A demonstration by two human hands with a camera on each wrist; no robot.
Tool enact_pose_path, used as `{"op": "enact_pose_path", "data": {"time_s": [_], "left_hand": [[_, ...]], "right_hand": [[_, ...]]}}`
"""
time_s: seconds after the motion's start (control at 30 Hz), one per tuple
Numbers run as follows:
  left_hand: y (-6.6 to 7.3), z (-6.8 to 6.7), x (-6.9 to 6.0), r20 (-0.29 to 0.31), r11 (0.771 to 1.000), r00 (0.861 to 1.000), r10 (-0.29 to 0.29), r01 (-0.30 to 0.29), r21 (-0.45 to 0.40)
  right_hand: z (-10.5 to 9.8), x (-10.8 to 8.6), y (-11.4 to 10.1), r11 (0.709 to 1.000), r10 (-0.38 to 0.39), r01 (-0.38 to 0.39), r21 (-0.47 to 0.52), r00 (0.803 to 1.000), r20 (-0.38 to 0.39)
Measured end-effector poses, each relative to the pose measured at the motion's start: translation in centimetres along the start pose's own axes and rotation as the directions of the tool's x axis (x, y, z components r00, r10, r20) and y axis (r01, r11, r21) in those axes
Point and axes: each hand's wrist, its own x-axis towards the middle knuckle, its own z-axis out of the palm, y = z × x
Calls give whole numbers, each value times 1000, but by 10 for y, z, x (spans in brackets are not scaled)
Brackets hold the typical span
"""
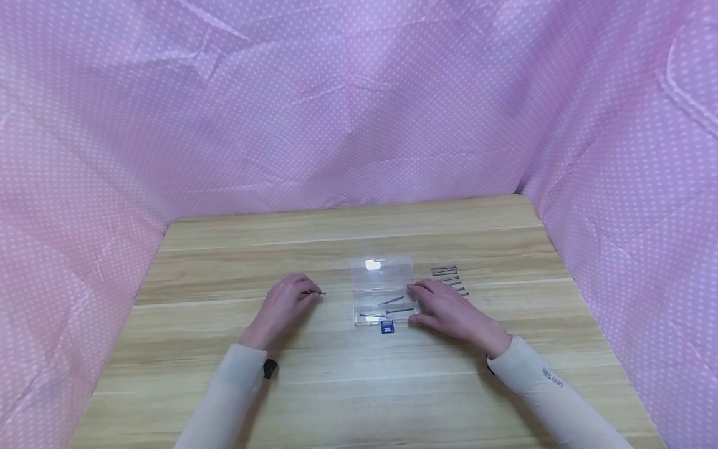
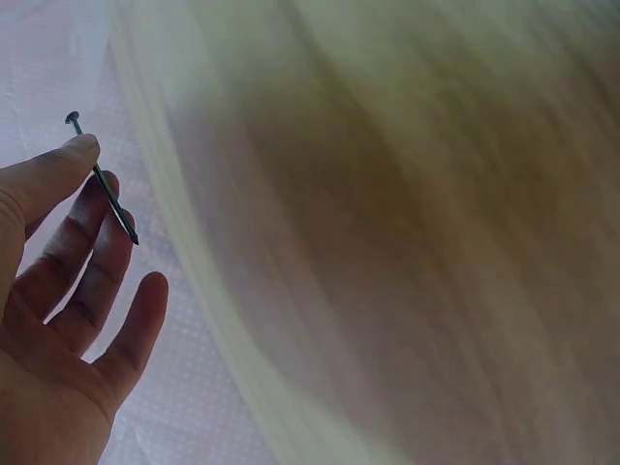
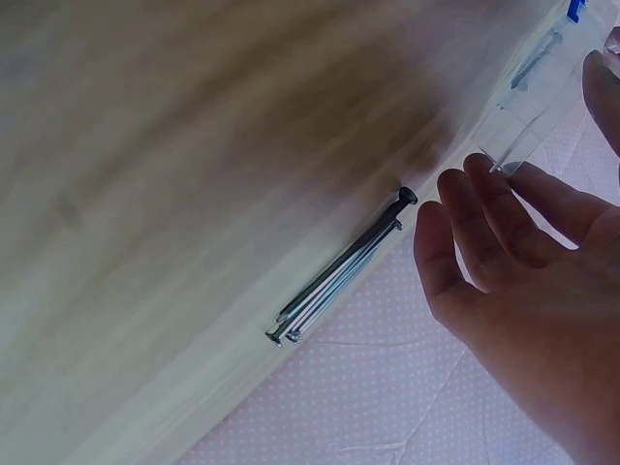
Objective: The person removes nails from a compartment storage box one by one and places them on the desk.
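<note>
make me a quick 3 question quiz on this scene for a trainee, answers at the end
1. Fill the gap: a slender, dark metal nail with a flat head is pinched by the person's ____ hand.
2. Multiple choice: seen from the person, where does the cluster of metal nails on the pale wood-grain table lie, relative to the clear rectangular plastic box with the blue latch?
a) to its left
b) to its right
c) nearer the person
3. True or false: the box's clear lid is closed.

Key:
1. Left; the left hand pinches it.
2. b
3. False; the lid is open, folded back away from the person.
</note>
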Motion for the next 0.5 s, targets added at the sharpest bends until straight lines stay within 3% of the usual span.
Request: {"op": "enact_pose_path", "data": {"time_s": [0.5], "left_hand": [[-10, 6, 7, 75, 998, 997, -30, 26, 61]], "right_hand": [[-3, 1, -2, 1000, 11, -11, 2, 1000, 12]]}}
